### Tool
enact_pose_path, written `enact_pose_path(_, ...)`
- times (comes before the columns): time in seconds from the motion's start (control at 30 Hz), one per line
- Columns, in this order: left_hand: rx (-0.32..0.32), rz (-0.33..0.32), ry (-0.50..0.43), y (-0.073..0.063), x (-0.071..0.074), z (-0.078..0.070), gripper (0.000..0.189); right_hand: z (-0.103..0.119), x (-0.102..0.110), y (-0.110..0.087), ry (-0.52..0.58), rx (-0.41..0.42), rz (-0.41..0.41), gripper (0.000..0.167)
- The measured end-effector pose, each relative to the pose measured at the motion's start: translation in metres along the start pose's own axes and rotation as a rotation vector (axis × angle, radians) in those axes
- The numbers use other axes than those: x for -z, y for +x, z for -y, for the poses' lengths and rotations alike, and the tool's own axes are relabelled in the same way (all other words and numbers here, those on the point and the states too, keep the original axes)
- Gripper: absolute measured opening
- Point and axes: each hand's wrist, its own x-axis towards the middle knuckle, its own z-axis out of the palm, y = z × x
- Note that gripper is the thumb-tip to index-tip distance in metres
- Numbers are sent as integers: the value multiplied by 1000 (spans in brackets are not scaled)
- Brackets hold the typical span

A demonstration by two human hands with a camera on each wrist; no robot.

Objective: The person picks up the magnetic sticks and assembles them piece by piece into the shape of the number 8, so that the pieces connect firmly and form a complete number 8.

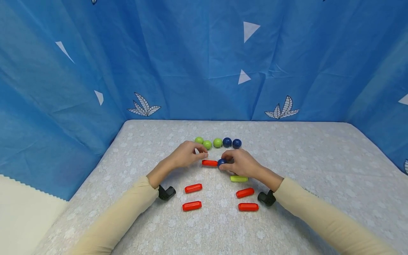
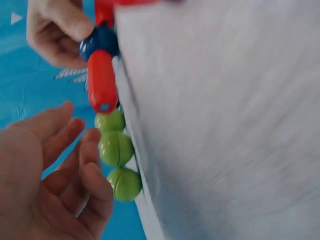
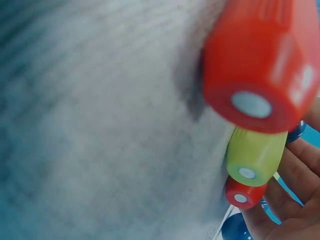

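Observation:
In the head view my right hand (image 1: 243, 163) pinches a dark blue ball (image 1: 221, 162) between thumb and fingers. The ball sits at the right end of a red rod (image 1: 209, 163), and in the left wrist view the two line up end to end. My left hand (image 1: 188, 154) is just left of the rod's other end, fingers loosely bent with nothing in them. From the left wrist, a gap shows between the left fingertips (image 2: 90, 135) and the red rod (image 2: 102, 82). A yellow-green rod (image 1: 239, 179) lies just below the right hand.
Behind the hands, green balls (image 1: 217, 142) and two blue balls (image 1: 237, 143) form a row. Two red rods (image 1: 192, 205) lie front left and two more (image 1: 248, 207) front right. The patterned tablecloth (image 1: 216, 230) reaches back to a blue curtain (image 1: 204, 63).

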Motion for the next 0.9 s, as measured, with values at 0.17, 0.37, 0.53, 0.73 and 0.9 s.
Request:
enact_pose_path(0.17,70,-157,7,12,5,10,14,-1,0,-2,3,-16,0,29)
enact_pose_path(0.37,155,-225,72,25,5,24,29,0,0,-2,4,-13,1,29)
enact_pose_path(0.53,154,-192,112,29,7,29,40,0,1,-2,4,-2,3,29)
enact_pose_path(0.73,153,-140,114,29,7,31,41,0,1,-2,-1,-6,-2,29)
enact_pose_path(0.9,174,-152,97,27,7,35,39,-1,0,-3,3,-1,-3,29)
